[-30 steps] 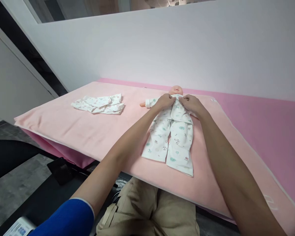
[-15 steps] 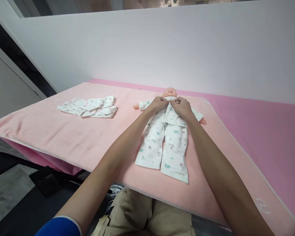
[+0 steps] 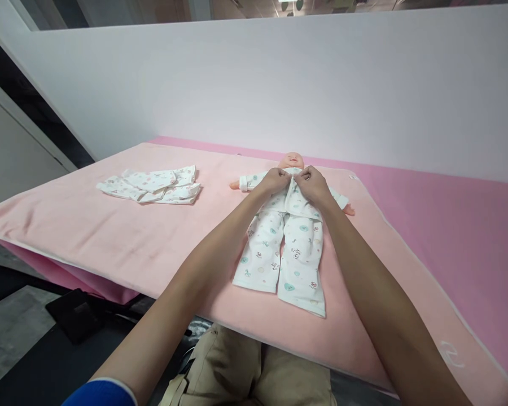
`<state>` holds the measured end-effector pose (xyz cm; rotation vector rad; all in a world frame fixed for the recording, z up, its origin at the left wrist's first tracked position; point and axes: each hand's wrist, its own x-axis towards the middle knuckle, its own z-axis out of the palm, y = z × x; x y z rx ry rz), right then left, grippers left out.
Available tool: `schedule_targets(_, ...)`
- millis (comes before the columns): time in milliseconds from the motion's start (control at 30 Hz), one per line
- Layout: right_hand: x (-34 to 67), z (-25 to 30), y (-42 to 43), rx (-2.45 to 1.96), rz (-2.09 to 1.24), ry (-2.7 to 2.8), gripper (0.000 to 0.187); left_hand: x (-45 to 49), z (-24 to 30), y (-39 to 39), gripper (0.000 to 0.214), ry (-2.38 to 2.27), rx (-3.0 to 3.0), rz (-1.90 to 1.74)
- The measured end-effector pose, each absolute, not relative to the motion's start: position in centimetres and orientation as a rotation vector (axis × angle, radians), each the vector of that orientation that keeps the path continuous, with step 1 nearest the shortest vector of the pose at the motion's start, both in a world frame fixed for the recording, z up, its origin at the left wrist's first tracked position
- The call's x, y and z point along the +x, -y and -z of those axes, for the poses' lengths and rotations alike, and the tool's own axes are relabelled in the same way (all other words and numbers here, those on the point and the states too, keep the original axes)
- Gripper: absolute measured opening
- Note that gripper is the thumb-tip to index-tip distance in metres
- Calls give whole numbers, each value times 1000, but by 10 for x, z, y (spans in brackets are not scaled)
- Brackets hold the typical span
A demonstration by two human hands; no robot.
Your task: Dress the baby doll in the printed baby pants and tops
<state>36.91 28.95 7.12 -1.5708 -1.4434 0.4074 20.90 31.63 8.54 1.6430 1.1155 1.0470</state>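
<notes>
A baby doll (image 3: 290, 159) lies on its back on a light pink blanket (image 3: 122, 237), dressed in a white printed top (image 3: 294, 198) and matching trousers (image 3: 283, 254). Both hands meet on the doll's chest just below its chin. My left hand (image 3: 274, 180) pinches the left edge of the top's front. My right hand (image 3: 312, 184) pinches the right edge, fingers curled, thumbs nearly touching the left hand. The doll's bare hands stick out of the sleeves on either side.
A second set of white printed baby clothes (image 3: 152, 185) lies folded on the blanket to the left. A darker pink mat (image 3: 449, 225) extends right under the blanket. A white wall stands behind. My tan trousers (image 3: 245, 372) show below the table edge.
My hands have drawn closer together on the doll's chest, bringing the two edges of the top's front together. The view has shifted slightly left.
</notes>
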Motion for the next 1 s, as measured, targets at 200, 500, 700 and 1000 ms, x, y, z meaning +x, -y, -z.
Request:
schedule_targets(200,358,-78,-280,-1595,-276,1488,10,211,-84,-314,24,-1146,1790,-1054)
schedule_targets(500,359,-81,-280,-1624,-213,1555,13,212,-85,-310,16,-1169,1823,-1052)
schedule_targets(700,362,-80,-281,-1641,-257,1534,8,211,-86,-307,17,-1141,1791,-1051)
schedule_targets(1000,363,-80,-278,-1612,-280,1540,9,211,-83,-308,35,-1108,1787,-1072)
